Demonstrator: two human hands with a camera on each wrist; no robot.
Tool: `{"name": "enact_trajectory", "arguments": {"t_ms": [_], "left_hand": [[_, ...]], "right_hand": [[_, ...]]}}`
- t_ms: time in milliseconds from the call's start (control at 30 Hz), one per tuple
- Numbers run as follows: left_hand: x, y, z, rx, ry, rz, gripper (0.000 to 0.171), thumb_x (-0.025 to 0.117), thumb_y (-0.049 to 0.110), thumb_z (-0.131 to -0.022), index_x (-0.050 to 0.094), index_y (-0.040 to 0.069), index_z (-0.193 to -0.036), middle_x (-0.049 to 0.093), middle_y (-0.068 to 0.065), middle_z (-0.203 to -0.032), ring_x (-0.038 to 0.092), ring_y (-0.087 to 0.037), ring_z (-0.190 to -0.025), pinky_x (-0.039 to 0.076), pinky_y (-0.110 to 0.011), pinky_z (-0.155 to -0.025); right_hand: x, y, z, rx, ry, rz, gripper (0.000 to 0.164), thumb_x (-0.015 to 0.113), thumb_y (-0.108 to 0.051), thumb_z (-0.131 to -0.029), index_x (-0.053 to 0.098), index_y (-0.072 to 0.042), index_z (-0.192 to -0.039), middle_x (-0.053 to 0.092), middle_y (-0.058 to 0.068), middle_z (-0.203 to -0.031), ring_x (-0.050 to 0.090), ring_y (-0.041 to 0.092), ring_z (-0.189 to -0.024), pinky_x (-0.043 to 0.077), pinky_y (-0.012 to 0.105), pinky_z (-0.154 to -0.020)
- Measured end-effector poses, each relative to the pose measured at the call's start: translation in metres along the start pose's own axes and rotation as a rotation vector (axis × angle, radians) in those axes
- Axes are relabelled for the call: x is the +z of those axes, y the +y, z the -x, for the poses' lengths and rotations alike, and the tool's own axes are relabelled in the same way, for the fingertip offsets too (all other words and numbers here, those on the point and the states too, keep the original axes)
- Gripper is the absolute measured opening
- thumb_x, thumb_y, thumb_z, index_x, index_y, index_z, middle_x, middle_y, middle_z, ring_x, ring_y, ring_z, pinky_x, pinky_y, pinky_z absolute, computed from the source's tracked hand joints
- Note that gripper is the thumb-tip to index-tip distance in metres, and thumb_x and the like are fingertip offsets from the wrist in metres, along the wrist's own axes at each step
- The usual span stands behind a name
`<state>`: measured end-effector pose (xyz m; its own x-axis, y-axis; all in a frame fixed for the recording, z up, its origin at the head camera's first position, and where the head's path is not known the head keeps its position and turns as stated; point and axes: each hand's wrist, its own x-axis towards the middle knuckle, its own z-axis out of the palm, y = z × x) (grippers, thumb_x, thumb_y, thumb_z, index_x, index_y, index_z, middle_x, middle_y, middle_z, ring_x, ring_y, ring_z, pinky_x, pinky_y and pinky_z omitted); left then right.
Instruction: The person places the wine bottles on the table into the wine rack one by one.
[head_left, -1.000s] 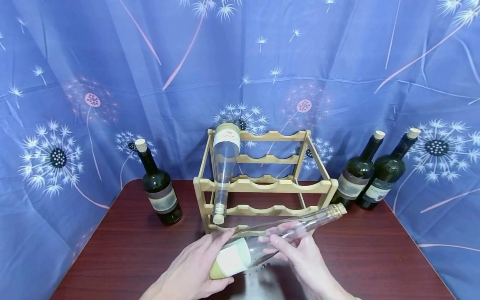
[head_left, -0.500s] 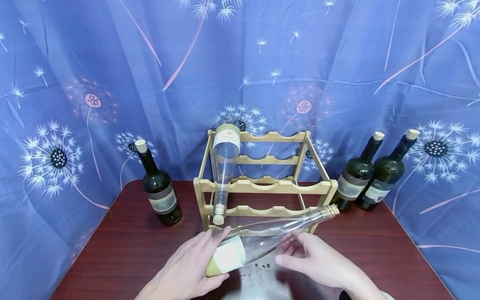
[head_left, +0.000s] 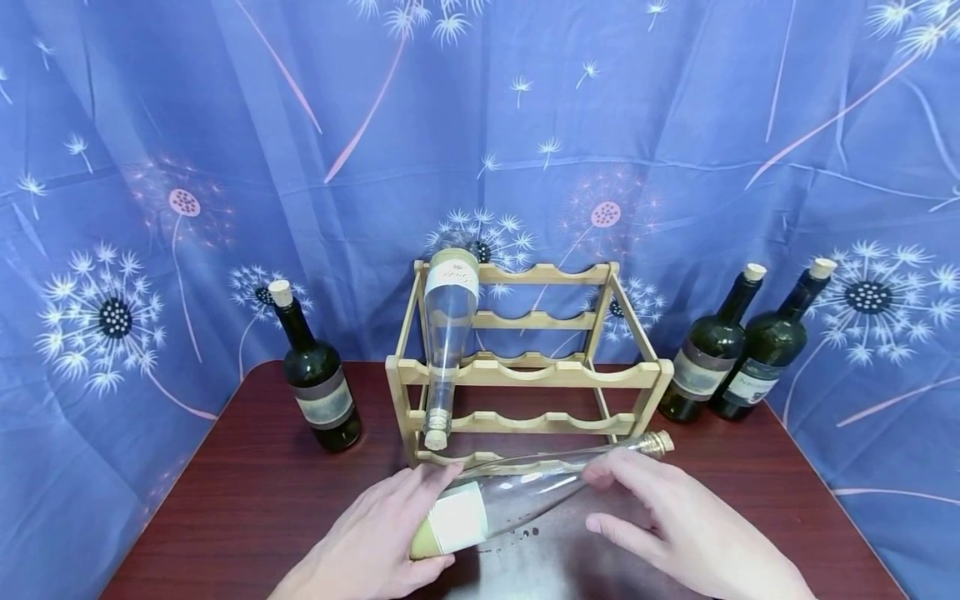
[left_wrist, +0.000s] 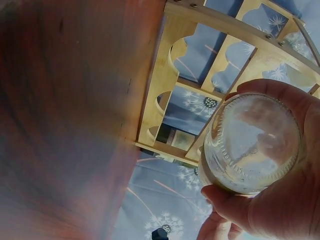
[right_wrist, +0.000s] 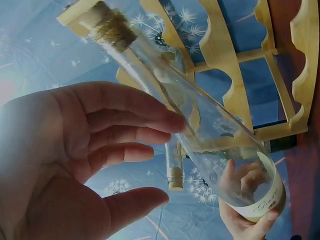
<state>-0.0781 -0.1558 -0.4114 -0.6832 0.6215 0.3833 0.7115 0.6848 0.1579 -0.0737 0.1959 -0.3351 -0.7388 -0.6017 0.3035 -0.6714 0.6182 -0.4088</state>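
A clear glass bottle (head_left: 525,493) with a cork and a pale label lies tilted in front of the rack, its neck pointing right. My left hand (head_left: 378,533) grips it round the labelled base end; in the left wrist view the round glass bottom (left_wrist: 255,142) faces the camera. Beside the neck is my right hand (head_left: 678,521), fingers loosely bent and thumb apart, nothing enclosed. In the right wrist view the fingertips (right_wrist: 172,121) overlap the bottle's shoulder; whether they touch it I cannot tell. Another clear bottle (head_left: 450,321) lies in the rack's top left slot, cork toward me.
The wooden wine rack (head_left: 532,375) stands mid-table against a blue dandelion curtain (head_left: 360,100). A dark corked bottle (head_left: 318,383) stands left of it. To its right are two more, a nearer dark bottle (head_left: 705,362) and a farther dark bottle (head_left: 765,354). Dark spots (head_left: 525,533) mark the table.
My right hand has let go of the bottle's neck and moved right, its fingers spreading from the glass. The corked end has dropped a little; my left hand keeps its grip.
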Motion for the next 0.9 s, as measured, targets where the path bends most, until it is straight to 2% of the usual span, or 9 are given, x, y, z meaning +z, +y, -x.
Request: {"name": "enact_trajectory", "arguments": {"t_ms": [133,233,367,533,667,767,900], "left_hand": [[0.0,-0.001,0.001,0.005,-0.009,-0.005,0.096,0.074,0.054,-0.073,0.029,0.022,-0.151,0.055,0.007,-0.117,0.051,-0.008,-0.097,0.047,-0.033,-0.081],[0.0,-0.001,0.001,0.011,-0.022,-0.006,0.093,0.073,0.056,-0.074,0.033,0.02,-0.148,0.055,0.007,-0.122,0.053,-0.01,-0.102,0.048,-0.035,-0.083],[0.0,-0.001,0.0,0.007,-0.042,-0.014,0.091,0.074,0.057,-0.073,0.037,0.02,-0.146,0.053,0.009,-0.126,0.053,-0.011,-0.107,0.048,-0.037,-0.085],[-0.001,0.0,0.0,0.02,-0.049,-0.026,0.094,0.076,0.055,-0.07,0.035,0.021,-0.147,0.053,0.011,-0.121,0.053,-0.01,-0.103,0.049,-0.037,-0.083],[-0.001,0.0,0.001,0.031,-0.06,-0.032,0.094,0.076,0.055,-0.07,0.035,0.022,-0.148,0.054,0.011,-0.12,0.053,-0.009,-0.1,0.048,-0.036,-0.082],[-0.001,0.001,0.001,0.024,-0.099,-0.011,0.093,0.076,0.054,-0.071,0.035,0.023,-0.148,0.054,0.011,-0.121,0.053,-0.009,-0.099,0.049,-0.035,-0.082],[-0.002,0.001,0.0,0.019,-0.14,0.022,0.091,0.076,0.052,-0.071,0.035,0.024,-0.147,0.054,0.011,-0.121,0.054,-0.009,-0.1,0.049,-0.036,-0.082]], "right_hand": [[0.003,0.004,-0.004,-0.176,0.128,0.165,0.039,0.07,-0.04,-0.086,0.057,-0.029,-0.121,0.053,-0.018,-0.115,0.049,0.003,-0.107,0.032,0.016,-0.092],[0.007,0.009,-0.006,-0.21,0.154,0.211,0.039,0.063,-0.045,-0.09,0.057,-0.027,-0.124,0.052,-0.015,-0.119,0.047,0.005,-0.11,0.03,0.021,-0.092],[0.012,0.013,-0.006,-0.17,0.115,0.262,0.043,0.055,-0.053,-0.091,0.056,-0.028,-0.127,0.051,-0.016,-0.119,0.047,0.004,-0.112,0.035,0.026,-0.088],[0.016,0.016,-0.006,-0.104,0.013,0.285,0.048,0.056,-0.055,-0.089,0.052,-0.03,-0.13,0.051,-0.019,-0.119,0.048,0.003,-0.109,0.044,0.032,-0.085],[0.019,0.018,-0.007,-0.077,-0.057,0.29,0.052,0.066,-0.051,-0.086,0.051,-0.031,-0.131,0.052,-0.019,-0.116,0.051,0.0,-0.104,0.048,0.033,-0.083],[0.023,0.018,-0.007,-0.066,-0.093,0.278,0.06,0.077,-0.038,-0.079,0.051,-0.029,-0.132,0.053,-0.02,-0.114,0.052,-0.001,-0.101,0.049,0.031,-0.081],[0.028,0.018,-0.007,-0.045,-0.146,0.246,0.065,0.08,-0.031,-0.077,0.048,-0.032,-0.134,0.053,-0.02,-0.116,0.054,0.001,-0.101,0.05,0.031,-0.082]]}}
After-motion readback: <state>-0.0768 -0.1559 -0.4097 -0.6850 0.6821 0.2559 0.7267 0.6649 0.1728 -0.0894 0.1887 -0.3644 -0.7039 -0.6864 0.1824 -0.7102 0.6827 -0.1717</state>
